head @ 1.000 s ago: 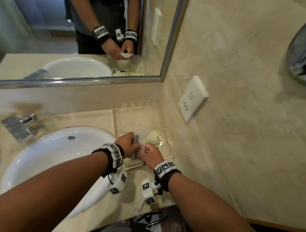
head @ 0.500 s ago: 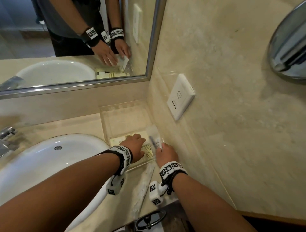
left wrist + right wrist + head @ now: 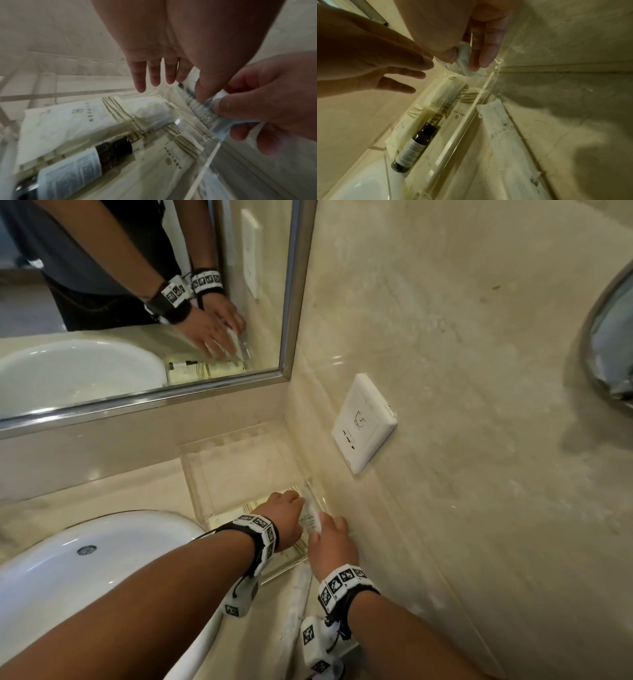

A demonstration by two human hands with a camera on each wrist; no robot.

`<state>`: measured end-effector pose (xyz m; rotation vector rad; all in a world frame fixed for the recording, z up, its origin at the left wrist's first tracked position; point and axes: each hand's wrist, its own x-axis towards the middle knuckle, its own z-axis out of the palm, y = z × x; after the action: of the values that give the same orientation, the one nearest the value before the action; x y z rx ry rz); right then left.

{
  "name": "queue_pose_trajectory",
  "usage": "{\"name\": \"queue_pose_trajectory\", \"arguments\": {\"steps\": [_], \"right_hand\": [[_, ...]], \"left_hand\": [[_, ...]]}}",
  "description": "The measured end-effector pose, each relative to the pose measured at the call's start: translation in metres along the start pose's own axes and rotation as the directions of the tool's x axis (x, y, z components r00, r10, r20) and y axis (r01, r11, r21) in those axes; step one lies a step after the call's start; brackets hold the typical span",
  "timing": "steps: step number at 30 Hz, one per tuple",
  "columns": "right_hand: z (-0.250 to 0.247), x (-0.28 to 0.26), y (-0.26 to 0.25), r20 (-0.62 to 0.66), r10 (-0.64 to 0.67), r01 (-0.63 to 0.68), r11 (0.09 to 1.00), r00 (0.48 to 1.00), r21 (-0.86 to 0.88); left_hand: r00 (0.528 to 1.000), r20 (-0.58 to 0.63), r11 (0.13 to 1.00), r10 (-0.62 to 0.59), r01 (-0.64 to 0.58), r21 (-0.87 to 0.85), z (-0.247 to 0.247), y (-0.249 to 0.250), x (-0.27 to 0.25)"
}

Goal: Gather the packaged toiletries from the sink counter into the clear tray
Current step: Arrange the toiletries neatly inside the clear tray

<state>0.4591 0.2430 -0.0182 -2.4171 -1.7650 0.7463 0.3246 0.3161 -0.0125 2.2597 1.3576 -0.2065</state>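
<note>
Desk [image 3: 113, 487] with the white sink basin [image 3: 102, 542] fills the left of the head view. The clear tray [image 3: 205, 453] sits in the corner against the wall. Its near end already holds flat cream sachets [image 3: 72, 121], with a dark bottle [image 3: 412, 147] lying on top of them, so most of the job looks done.

One long white packet [image 3: 501, 135] lies on the desk outside the tray, just beside its near wall, so that's left to gather. Can't tell if more is out of frame.

Right hand [image 3: 329, 542] pinches a small pale-blue packet [image 3: 221, 121] between thumb and fingers at the tray's right-hand wall; it's over the rim, not yet released. Left hand [image 3: 286, 518] hovers over the tray, fingers straight and slightly spread, holding nothing.
</note>
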Motion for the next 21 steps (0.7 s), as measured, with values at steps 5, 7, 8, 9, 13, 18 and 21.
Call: {"name": "queue_pose_trajectory", "arguments": {"steps": [5,7,8,9,13,18,21], "right_hand": [[0.006,0.005,-0.001,0.012,0.022,-0.021,0.999,1.0,-0.031],[0.007,0.006,-0.001,0.007,0.031,-0.03,0.999,1.0,-0.038],[0.007,0.007,-0.001,0.004,0.03,-0.03,0.999,1.0,-0.036],[0.007,0.008,-0.001,0.0,0.026,-0.026,0.999,1.0,-0.032],[0.008,0.012,0.001,0.006,-0.006,0.006,1.0,1.0,-0.024],[0.011,0.019,0.0,0.009,-0.013,0.013,0.999,1.0,-0.045],[0.012,0.023,0.001,0.023,-0.021,0.022,0.997,1.0,-0.072]], "left_hand": [[0.999,0.05,0.998,-0.004,0.001,0.056,0.002,-0.007,0.014],[0.998,0.061,0.997,-0.001,-0.003,0.074,0.003,-0.01,0.019],[0.998,0.061,0.997,-0.002,-0.003,0.08,0.004,-0.012,0.022],[0.998,0.063,0.997,-0.002,-0.003,0.082,0.005,-0.013,0.025],[0.998,0.062,0.998,0.003,-0.008,0.07,0.01,-0.016,0.034],[0.996,0.086,0.999,-0.011,0.008,0.033,0.016,-0.019,0.037],[0.993,0.111,0.999,-0.024,0.021,0.028,0.015,-0.023,0.037]]}}
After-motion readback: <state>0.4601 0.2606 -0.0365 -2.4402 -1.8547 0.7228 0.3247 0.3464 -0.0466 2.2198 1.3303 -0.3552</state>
